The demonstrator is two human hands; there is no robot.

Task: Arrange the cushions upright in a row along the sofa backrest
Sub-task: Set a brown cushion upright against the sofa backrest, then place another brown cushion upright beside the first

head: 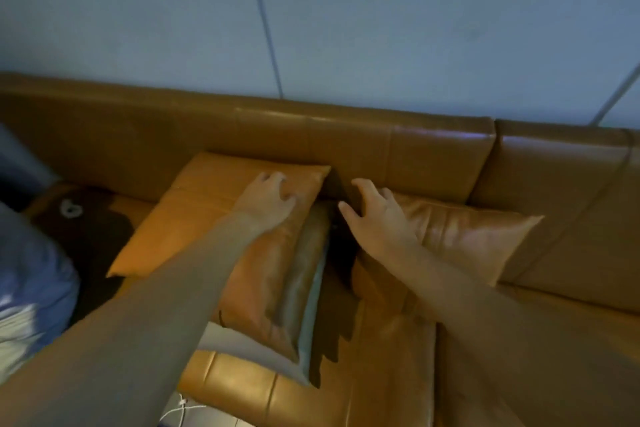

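Two tan leather cushions lean against the sofa backrest (398, 152). The left cushion (207, 215) tilts back against the backrest, and my left hand (266, 201) rests on its upper right corner with fingers curled over the surface. The right cushion (474, 239) slumps lower against the backrest. On its upper left part lies my right hand (374, 215), fingers spread. A narrow dark gap separates the two cushions. A pale grey-white cushion or cloth (304, 329) shows under the left cushion's lower edge.
A dark brown object (86, 229) with a small pale ring lies on the seat at the left. Blue and white fabric (31, 288) fills the far left edge. A white cable (180, 409) lies on the floor in front of the sofa seat (381, 374).
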